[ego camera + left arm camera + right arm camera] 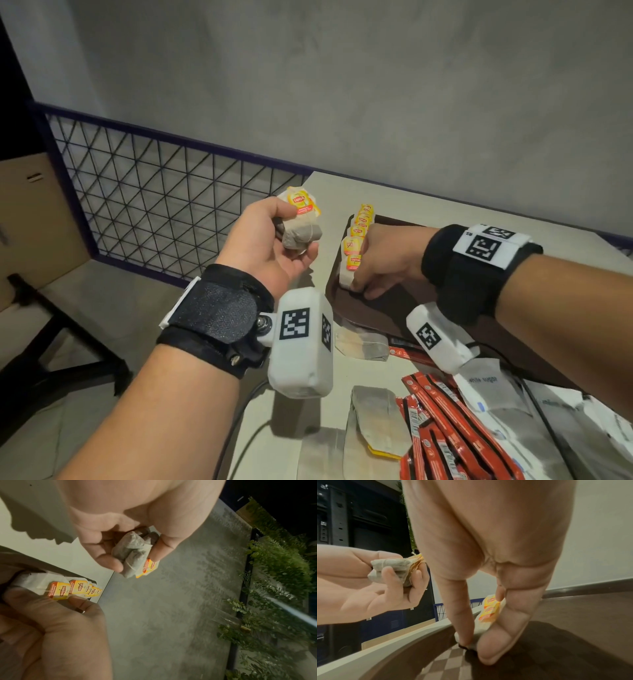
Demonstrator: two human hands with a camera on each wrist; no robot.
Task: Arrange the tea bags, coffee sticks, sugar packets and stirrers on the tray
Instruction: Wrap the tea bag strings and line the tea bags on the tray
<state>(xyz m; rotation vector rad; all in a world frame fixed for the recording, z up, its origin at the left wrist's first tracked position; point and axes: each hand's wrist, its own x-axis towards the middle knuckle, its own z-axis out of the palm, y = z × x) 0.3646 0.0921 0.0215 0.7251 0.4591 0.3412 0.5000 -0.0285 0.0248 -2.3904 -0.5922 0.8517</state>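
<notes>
My left hand (pixel 270 250) is raised over the table's left edge and grips a bundle of tea bags (pixel 301 228) with yellow tags, also seen in the left wrist view as bundle (pixel 135 553). A row of tea bags (pixel 356 236) with yellow tags stands along the left side of the dark brown tray (pixel 387 318). My right hand (pixel 380 263) is at the near end of that row. Its thumb and fingers pinch the nearest tea bag (pixel 489 609), with the fingertips (pixel 488 654) down on the tray floor (pixel 447 662).
Red coffee sticks (pixel 442 428) and white sugar packets (pixel 493 387) lie in a heap on the table (pixel 329 188) near me. Loose tea bags (pixel 373 421) lie beside them. A black cable (pixel 239 428) crosses the near edge. A wire mesh fence (pixel 164 195) stands left.
</notes>
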